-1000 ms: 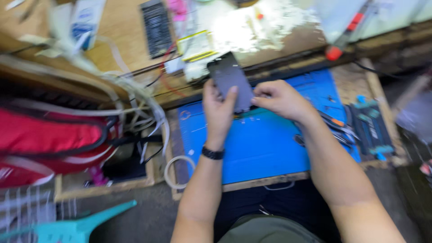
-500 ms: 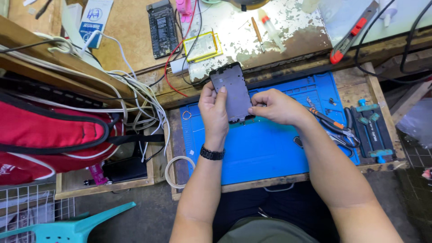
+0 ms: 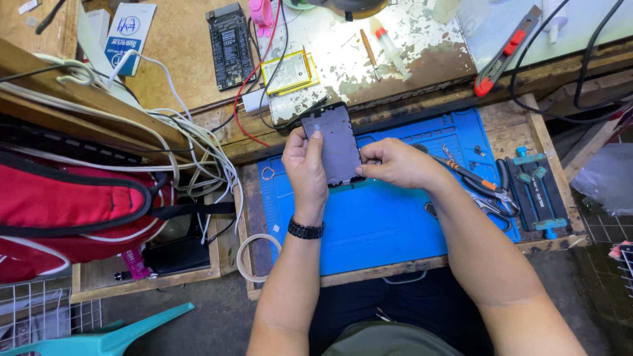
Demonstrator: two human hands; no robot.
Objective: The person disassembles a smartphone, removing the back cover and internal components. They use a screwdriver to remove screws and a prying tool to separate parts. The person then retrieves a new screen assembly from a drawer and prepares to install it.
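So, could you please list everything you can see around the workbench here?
phone panel: one, dark grey, held upright above the mat
work mat: one, blue, on the lower shelf
pliers: one, orange-handled, right side of mat
clamp jig: one, teal and black, right of the pliers
utility knife: one, grey and red, upper bench
circuit board: one, black, upper bench
flat battery: one, yellow-edged, beside the board
cables: several, white, left of the mat
bag: one, red, far left
wristwatch: one, black, left wrist
left hand: grip on the panel's left edge
right hand: grip at the panel's lower right edge
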